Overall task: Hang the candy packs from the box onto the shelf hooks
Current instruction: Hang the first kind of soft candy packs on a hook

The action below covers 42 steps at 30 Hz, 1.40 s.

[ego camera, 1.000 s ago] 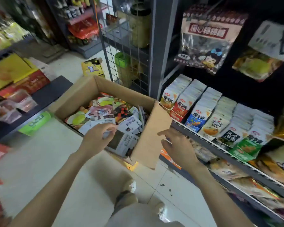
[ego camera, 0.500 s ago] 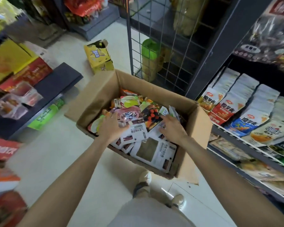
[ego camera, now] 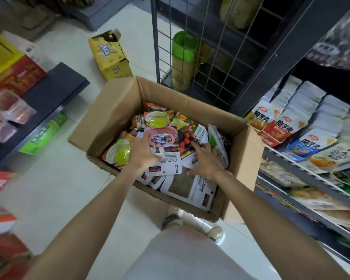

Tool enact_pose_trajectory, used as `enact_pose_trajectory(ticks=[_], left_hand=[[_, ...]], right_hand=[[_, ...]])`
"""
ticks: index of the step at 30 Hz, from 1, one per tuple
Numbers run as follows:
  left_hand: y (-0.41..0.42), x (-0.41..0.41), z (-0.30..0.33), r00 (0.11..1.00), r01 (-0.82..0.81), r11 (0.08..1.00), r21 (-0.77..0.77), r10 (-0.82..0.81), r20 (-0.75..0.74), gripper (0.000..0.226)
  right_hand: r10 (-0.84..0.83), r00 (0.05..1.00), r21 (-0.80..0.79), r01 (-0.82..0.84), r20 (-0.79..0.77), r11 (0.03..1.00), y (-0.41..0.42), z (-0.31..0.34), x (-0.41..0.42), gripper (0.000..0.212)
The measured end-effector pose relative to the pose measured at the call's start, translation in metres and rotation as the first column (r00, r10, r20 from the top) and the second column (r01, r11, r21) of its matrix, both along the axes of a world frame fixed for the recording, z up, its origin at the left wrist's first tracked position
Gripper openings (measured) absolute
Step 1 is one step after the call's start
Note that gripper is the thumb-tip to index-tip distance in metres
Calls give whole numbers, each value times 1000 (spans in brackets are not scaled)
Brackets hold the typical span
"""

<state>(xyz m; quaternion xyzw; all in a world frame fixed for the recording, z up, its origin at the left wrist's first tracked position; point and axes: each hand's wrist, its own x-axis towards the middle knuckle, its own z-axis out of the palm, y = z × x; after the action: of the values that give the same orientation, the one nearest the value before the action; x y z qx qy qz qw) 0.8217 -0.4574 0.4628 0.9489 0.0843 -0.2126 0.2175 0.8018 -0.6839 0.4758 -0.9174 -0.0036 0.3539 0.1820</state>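
Observation:
An open cardboard box [ego camera: 117,110] stands on the floor in front of me, filled with several colourful candy packs. My left hand [ego camera: 141,152] grips a pink and white pack [ego camera: 166,146] at its left edge, thumb on its face. My right hand [ego camera: 205,160] lies flat with spread fingers on the packs to the right, touching a dark pack with red dots [ego camera: 187,139]. More white packs [ego camera: 188,186] lie at the box's near end. No hooks are visible.
A shelf [ego camera: 303,170] on the right carries rows of snack packs [ego camera: 291,126]. A wire grid rack [ego camera: 206,57] stands behind the box. A yellow carton [ego camera: 109,55] sits on the floor beyond. Low dark shelves with goods [ego camera: 55,91] line the left. My feet [ego camera: 190,225] are just before the box.
Both hands went down into the box; the right hand left the box flap and now rests on the packs. The left hand took hold of the pink pack. The view tilted downward.

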Motion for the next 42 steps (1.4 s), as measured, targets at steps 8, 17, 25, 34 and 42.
enact_pose_trajectory(ticks=[8,17,25,34,42], left_hand=[[12,-1,0,993,113,969,218,-116,1,109],[44,1,18,993,24,966,257,6,-117,101],[41,3,23,996,26,956,293,2,-93,114],[57,1,36,972,-233,968,-95,234,1,98],[64,-13,87,858,-249,933,-260,337,388,35]], right_hand=[[-29,955,19,24,296,1000,3,6,56,50],[-151,983,-1,152,107,988,35,-12,108,59],[-61,980,145,33,189,989,67,6,128,45],[-298,951,317,259,80,912,86,-11,138,28],[-460,526,571,-60,715,819,39,65,78,9]])
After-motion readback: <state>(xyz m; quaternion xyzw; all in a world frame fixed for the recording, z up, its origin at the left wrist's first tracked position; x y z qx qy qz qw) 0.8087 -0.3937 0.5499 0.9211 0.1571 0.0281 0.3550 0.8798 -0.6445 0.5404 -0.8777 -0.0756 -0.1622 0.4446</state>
